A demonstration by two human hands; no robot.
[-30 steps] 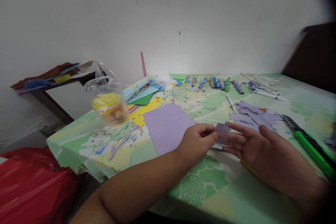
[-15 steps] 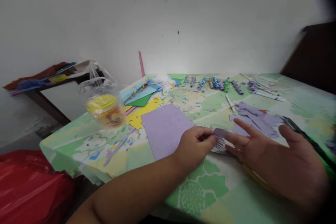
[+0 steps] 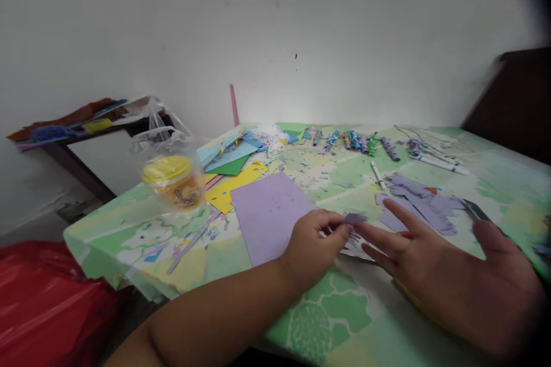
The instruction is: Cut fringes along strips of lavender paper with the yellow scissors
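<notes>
My left hand point(image 3: 316, 243) pinches a small piece of purple paper point(image 3: 355, 218) with a fringed edge between thumb and forefinger. My right hand point(image 3: 447, 275) is open, palm turned up and fingers spread. Its fingertips are close to the fringed piece; whether they touch it I cannot tell. Below the fingers lies a flat thing with dark fringe-like strokes, mostly covered. A yellow curved edge point(image 3: 417, 301) shows under my right hand, its kind hidden. Beside my left hand a large purple sheet point(image 3: 273, 215) rests on the table.
Purple paper scraps point(image 3: 415, 198) and a white marker point(image 3: 377, 175) lie on the right. Decorated paper rolls point(image 3: 355, 139) line the back near white shredded strands point(image 3: 271, 140). Left stand a bagged yellow-lidded tub point(image 3: 174, 183) and coloured sheets point(image 3: 232, 183). A red bag point(image 3: 47, 304) is lower left.
My left hand has shifted slightly left with the purple piece, whose fringe now points to the right. The right hand stays spread, its thumb a little lower. The view has moved slightly.
</notes>
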